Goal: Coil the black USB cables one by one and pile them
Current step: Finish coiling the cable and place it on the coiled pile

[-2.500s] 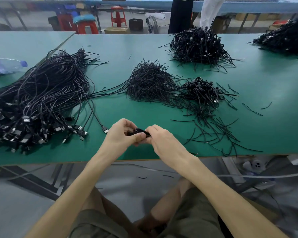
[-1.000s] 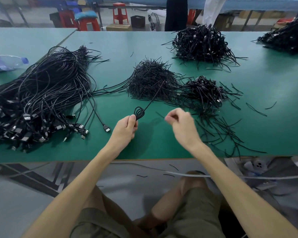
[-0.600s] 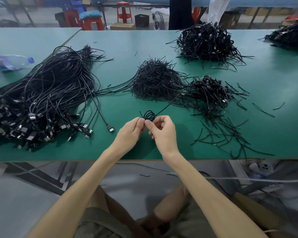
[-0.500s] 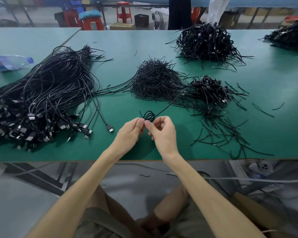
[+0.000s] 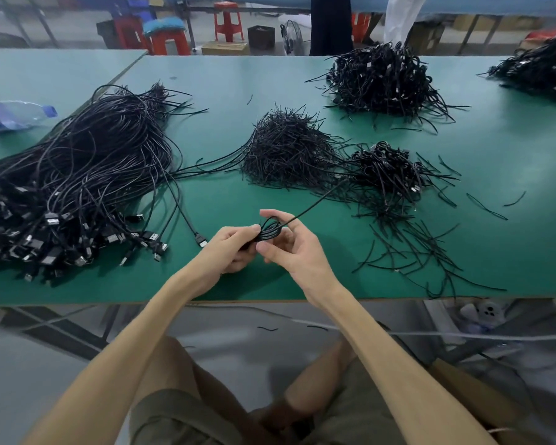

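Here, left hand [image 5: 227, 253] round cable coil [image 5: 269, 230]

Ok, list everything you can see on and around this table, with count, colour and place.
table: one, green, across view
uncoiled cables: one big heap, black, left
short ties: one heap, black, centre; strays near right
coiled-cable piles: three, black, centre right, far middle, far right
bottle: one, clear, blue cap, far left
stools: several, red, behind table
held cable: one, black, partly coiled, between hands
left hand: grips the coil
right hand: fingers curled round its loop
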A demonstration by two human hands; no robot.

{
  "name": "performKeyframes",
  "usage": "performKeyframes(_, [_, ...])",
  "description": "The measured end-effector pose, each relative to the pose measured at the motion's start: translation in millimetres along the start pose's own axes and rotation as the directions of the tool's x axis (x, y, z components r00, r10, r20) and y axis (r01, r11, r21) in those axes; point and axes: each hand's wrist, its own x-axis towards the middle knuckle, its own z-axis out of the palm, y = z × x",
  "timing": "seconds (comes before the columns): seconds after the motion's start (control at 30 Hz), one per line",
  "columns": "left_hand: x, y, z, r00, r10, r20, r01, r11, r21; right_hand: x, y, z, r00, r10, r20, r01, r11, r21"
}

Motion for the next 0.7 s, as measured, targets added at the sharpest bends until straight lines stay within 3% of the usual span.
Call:
performKeyframes(0.13, [-0.9, 4.6, -7.1, 0.995, -0.038, 0.088, 0.039, 0.999, -0.004, -0.5, -0.6, 0.7, 0.999, 0.016, 0.047, -0.014, 0.999, -0.039])
performKeyframes(0.43, [-1.3, -0.2, -3.8, 1.0, -0.024, 0.011, 0.024, 0.999, -0.043, -2.7, 1.1, 2.1, 0.998, -0.034, -0.05, 0.02, 0.964, -0.265])
performKeyframes(0.7, [-2.0, 1.4, -5.1, 1.0, -0.005, 0.027, 0.007, 0.998, -0.062, -3.9, 8.4, 6.8, 0.989, -0.103, -0.102, 0.053, 0.914, -0.401])
